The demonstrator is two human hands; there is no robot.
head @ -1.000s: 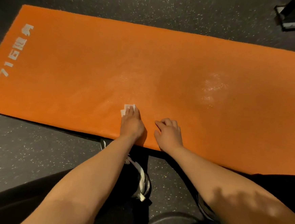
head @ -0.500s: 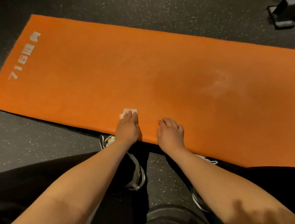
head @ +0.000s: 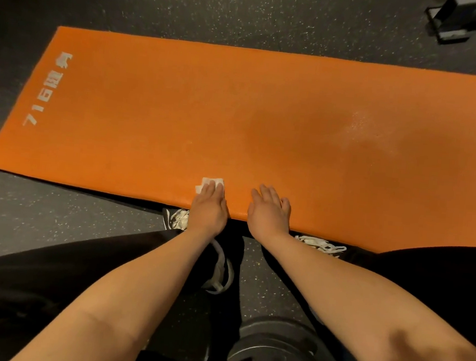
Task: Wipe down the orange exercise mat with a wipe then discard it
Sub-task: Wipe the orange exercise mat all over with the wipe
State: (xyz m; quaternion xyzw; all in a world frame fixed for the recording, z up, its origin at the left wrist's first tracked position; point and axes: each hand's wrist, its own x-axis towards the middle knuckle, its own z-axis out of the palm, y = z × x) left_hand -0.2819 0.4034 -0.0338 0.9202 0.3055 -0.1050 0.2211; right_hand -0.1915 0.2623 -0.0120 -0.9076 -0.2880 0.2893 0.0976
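Now left grip [head: 208,208] flat on wipe [head: 213,183], right grip [head: 270,212] flat on mat [head: 208,106].

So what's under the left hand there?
A white wipe lies under the left hand, on the orange mat. Only its far edge shows beyond the hand; the rest is covered.

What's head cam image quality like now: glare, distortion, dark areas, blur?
Head view: wide-angle distortion bows the long edges of the orange mat; a pale sheen glints right of centre; dim light leaves the floor and the frame's bottom murky; left hand, wipe and right hand look sharp, no motion blur.
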